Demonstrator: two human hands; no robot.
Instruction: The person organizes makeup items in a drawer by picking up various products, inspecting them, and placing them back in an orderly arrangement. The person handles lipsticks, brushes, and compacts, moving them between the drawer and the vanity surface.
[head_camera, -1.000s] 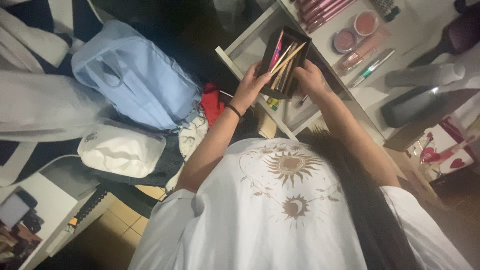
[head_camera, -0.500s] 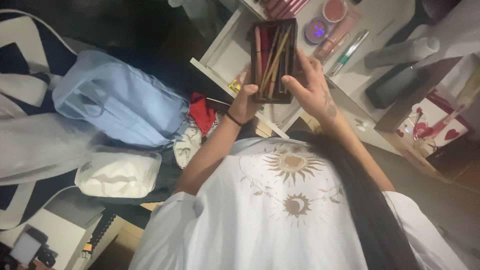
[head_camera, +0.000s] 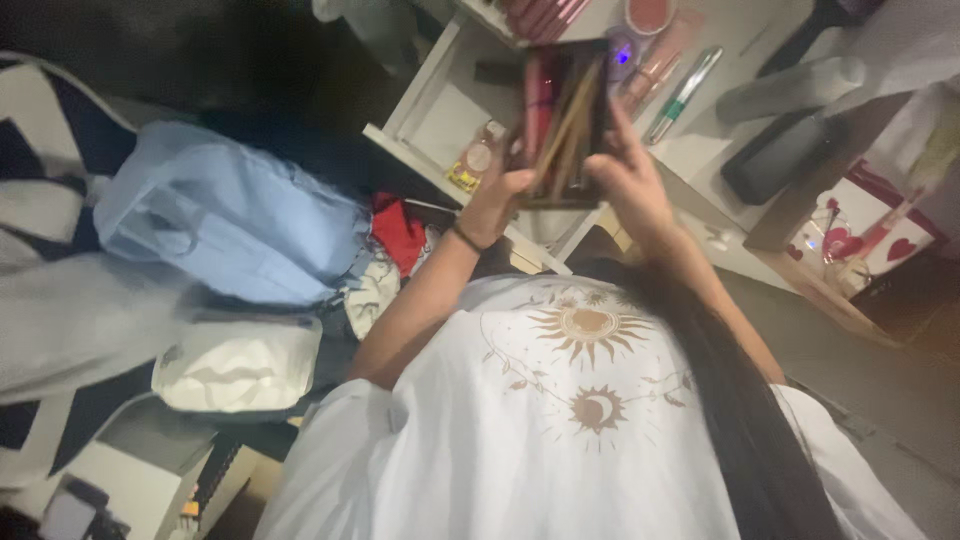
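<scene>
Left hand (head_camera: 497, 195) and right hand (head_camera: 625, 175) both clamped on a dark case (head_camera: 560, 125) of pencils, top centre of frame, over the open white drawer (head_camera: 440, 105). Looks light and rigid; loose contents could spill, so hold both side edges, keep level.

Take the open white drawer (head_camera: 455, 105) as your landmark: left of it lies a light-blue bag (head_camera: 225, 215), just below it a red cloth (head_camera: 400, 230), and right of it a pink compact (head_camera: 650, 14) and a dark bottle (head_camera: 775, 155).
</scene>
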